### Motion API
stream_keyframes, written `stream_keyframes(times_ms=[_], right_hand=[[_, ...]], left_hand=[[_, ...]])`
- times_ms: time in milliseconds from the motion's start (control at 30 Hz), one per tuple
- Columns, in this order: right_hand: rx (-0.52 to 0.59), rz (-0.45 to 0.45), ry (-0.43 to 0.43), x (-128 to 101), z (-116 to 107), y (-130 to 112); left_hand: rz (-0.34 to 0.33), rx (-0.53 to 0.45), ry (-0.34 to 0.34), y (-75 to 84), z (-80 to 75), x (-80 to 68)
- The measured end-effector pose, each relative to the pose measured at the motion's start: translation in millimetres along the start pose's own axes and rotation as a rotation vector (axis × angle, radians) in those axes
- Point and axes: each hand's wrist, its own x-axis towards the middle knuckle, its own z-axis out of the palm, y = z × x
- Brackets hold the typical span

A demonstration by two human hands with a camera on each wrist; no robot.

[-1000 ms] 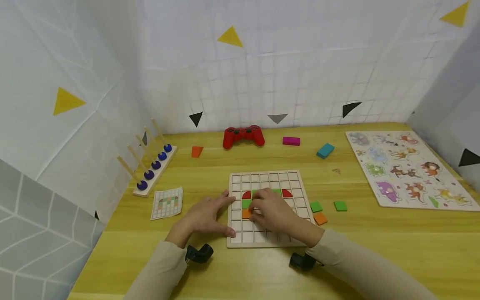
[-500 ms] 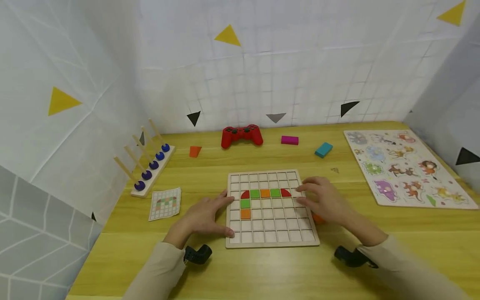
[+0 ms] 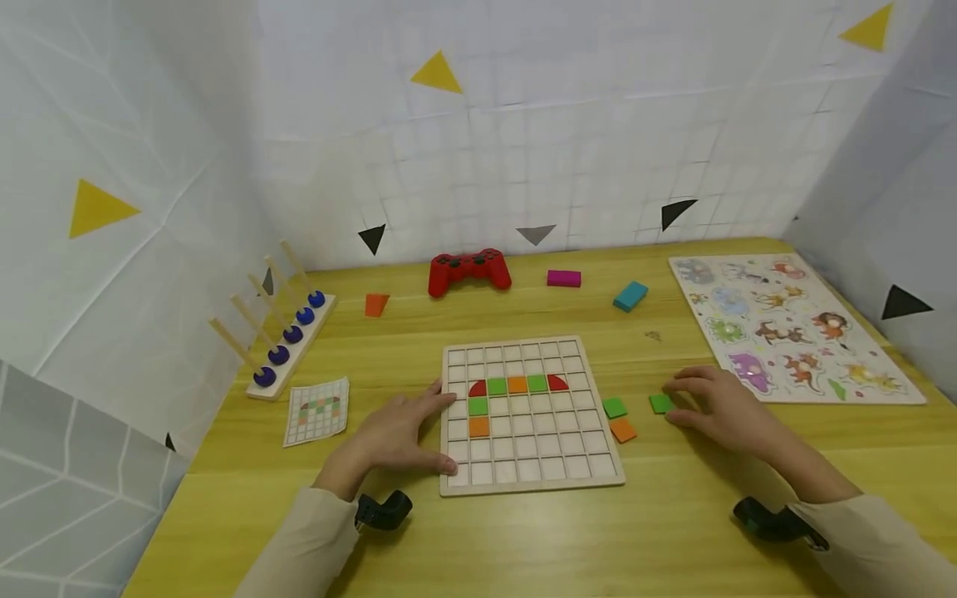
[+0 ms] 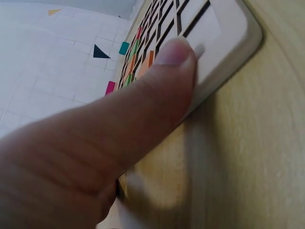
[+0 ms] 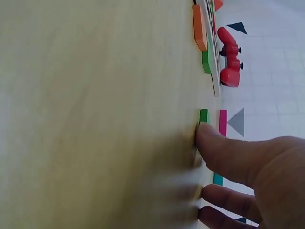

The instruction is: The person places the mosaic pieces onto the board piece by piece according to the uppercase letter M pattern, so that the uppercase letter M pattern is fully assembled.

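A square wooden grid board (image 3: 523, 490) lies on the table, with red, green and orange tiles set in some of its cells. My left hand (image 3: 396, 432) rests at the board's left edge, fingers spread. Its thumb (image 4: 171, 71) presses the board's near corner in the left wrist view. To the right, my right hand (image 3: 721, 411) is at a loose green tile (image 3: 661, 404), thumb and index finger at its right side. In the right wrist view the thumb (image 5: 214, 143) covers part of that green tile (image 5: 204, 114); whether it is pinched is hidden.
Beside the board lie another green tile (image 3: 615, 408) and an orange tile (image 3: 624, 430). A pattern card (image 3: 317, 412) and a peg stand (image 3: 293, 349) are left. Behind are a red game controller (image 3: 469, 272), orange, magenta and teal blocks. An animal puzzle (image 3: 792, 332) lies right.
My right hand has left the board's tiles and moved right to the loose green tile. An orange tile shows in the top row where the hand was. My left hand stays at the board.
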Motion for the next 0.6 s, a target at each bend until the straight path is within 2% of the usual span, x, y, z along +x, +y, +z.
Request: stream_keyframes(times_ms=[333,600], right_hand=[[-0.062,-0.056,0.060,1.5,3.4,-2.8],[-0.046,0.009,0.038,0.7,3.2,-7.3]], left_hand=[[0.000,0.002,0.003,-1.1,0.1,-0.2],[0.010,0.003,0.006,-1.0,0.4,-0.3]])
